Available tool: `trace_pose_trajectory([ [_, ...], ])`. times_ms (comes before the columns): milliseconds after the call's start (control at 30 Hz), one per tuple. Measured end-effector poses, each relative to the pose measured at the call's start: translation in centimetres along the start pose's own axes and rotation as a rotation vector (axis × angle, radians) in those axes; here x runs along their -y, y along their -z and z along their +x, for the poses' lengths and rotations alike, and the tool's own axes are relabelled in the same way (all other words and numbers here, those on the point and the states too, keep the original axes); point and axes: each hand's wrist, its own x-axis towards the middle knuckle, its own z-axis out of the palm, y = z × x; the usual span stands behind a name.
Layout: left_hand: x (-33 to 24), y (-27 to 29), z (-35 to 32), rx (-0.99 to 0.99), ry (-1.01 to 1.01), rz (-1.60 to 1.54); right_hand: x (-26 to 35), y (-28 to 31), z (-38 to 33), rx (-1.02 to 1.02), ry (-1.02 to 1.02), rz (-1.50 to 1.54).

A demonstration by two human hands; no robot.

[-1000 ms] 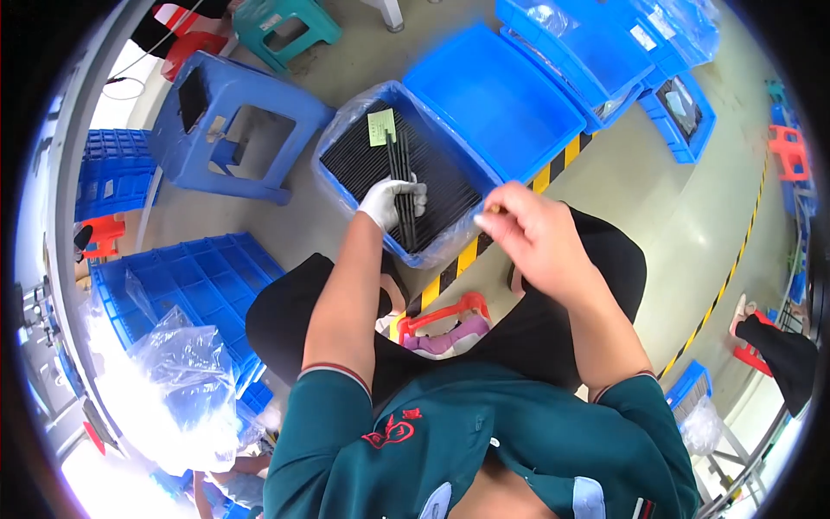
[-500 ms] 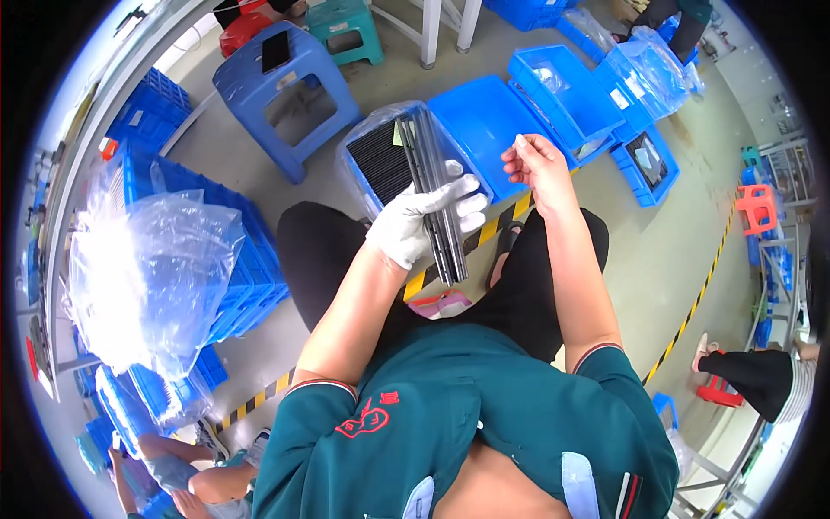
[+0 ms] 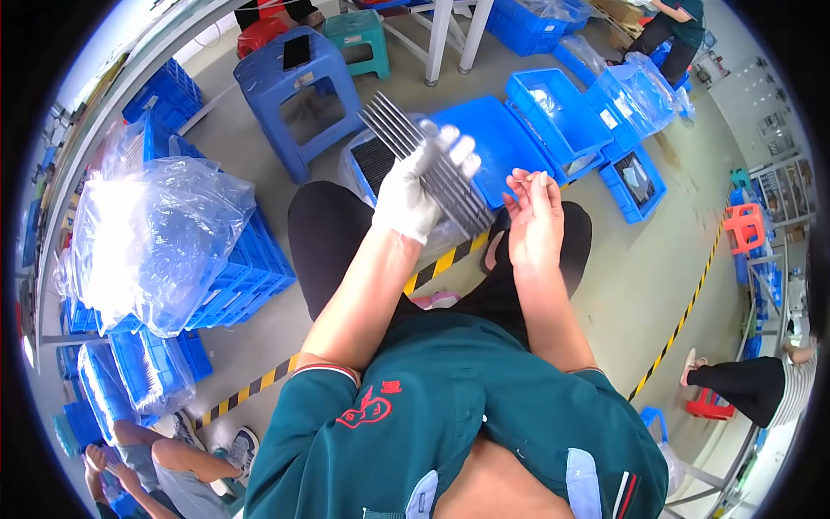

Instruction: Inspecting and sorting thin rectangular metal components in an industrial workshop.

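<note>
My left hand (image 3: 405,201), in a white glove, is closed round several long, thin dark strips (image 3: 453,192). They lie side by side in a spread row, slanting from upper left to lower right across the palm. To their right is my bare right hand (image 3: 536,227), apart from them, with thumb and fingertips pinched together. Whatever the pinch holds, if anything, is too small to make out. Behind the left hand, a plastic-lined blue bin holds more dark strips (image 3: 373,164), partly hidden by the glove. A blue bin (image 3: 500,143) stands right beside it.
Blue bins (image 3: 562,112) are grouped at the far right. A blue stool (image 3: 298,104) with a phone (image 3: 296,53) stands far left. Stacked crates under clear plastic (image 3: 164,242) rise at my left. Yellow-black tape (image 3: 246,396) marks the floor. Other people sit at lower left and far right.
The strips in my left hand have gone from a steep, tight bundle to a flatter, wider row as the hand turned. My right hand has come lower, its pinch still closed.
</note>
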Motion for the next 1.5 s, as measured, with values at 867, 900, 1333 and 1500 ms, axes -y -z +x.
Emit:
trace_pose_trajectory([
  [867,-3.0,-1.1,8.4,0.218,0.095,0.114,-0.2,-5.6,9.4,0.141,0.260,-0.093],
  [900,-3.6,-1.0,8.8,0.175,0.107,0.182,0.6,-5.9,10.4,0.180,0.259,-0.106],
  [1333,-4.1,2.3,9.3,0.005,0.346,0.275,-2.8,-5.7,16.4,0.373,0.171,-0.491],
  [1500,-4.5,2.5,9.2,-0.078,0.348,0.316,-3.0,-6.4,16.5,0.464,0.167,-0.589],
])
